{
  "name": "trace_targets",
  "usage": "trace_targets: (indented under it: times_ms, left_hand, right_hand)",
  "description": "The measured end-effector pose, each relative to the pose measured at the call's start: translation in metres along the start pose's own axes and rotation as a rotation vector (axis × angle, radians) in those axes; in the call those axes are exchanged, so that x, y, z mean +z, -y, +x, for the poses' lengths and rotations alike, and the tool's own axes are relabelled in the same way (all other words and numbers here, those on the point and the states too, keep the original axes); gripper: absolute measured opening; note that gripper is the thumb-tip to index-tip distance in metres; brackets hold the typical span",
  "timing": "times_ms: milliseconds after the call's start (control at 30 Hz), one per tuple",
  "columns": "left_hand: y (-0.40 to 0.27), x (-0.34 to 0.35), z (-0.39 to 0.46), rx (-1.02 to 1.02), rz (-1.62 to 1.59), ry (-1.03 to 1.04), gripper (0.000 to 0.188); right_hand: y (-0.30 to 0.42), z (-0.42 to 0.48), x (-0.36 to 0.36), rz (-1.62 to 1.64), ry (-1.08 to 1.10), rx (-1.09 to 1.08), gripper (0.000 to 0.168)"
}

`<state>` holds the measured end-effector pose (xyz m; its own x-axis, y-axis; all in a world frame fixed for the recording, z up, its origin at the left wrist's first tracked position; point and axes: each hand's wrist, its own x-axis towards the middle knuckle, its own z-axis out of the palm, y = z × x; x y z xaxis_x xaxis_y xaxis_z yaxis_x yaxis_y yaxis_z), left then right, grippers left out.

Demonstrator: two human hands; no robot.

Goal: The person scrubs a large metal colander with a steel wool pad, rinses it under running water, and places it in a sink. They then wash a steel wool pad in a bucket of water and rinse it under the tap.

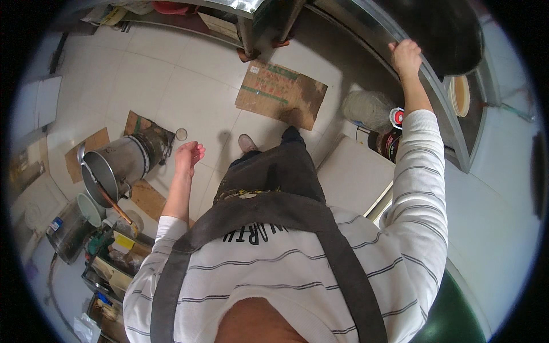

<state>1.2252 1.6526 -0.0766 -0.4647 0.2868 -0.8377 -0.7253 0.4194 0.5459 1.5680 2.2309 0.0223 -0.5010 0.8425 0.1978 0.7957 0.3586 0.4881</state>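
My right hand [406,58] is at the upper right, its fingers curled over the metal edge [429,81] of a stand or counter. Just beyond it is a large dark pan [450,34], possibly a wok. My left hand [188,156] hangs in the air over the tiled floor, loosely curled, with nothing in it. Left of that hand stands a tall metal stockpot [124,158]. A ladle [107,193] with a copper-coloured handle lies across the pot's mouth.
Flattened cardboard [281,94] lies on the floor ahead of my feet. A filled plastic bag [369,109] and a white box-like surface [356,171] are at the right. A metal table [184,25] stands ahead. Crates of goods [116,261] and a pale green bucket [90,210] are at the left.
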Motion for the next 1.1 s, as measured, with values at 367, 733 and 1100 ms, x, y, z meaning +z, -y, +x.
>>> trace_targets:
  times_ms: [367,733,1100]
  left_hand:
    - [0.0,0.002,-0.018,-0.027,0.009,-0.034,0.015]
    - [0.008,-0.04,-0.01,-0.044,-0.067,-0.222,0.014]
    - [0.113,-0.134,-0.039,-0.337,0.449,-0.893,0.04]
  right_hand:
    - [0.007,-0.005,-0.018,0.063,0.033,0.06,0.051]
    - [-0.006,0.003,0.004,-0.014,-0.028,-0.027,0.05]
    - [0.081,0.033,-0.167,-0.001,0.627,-0.525,0.036]
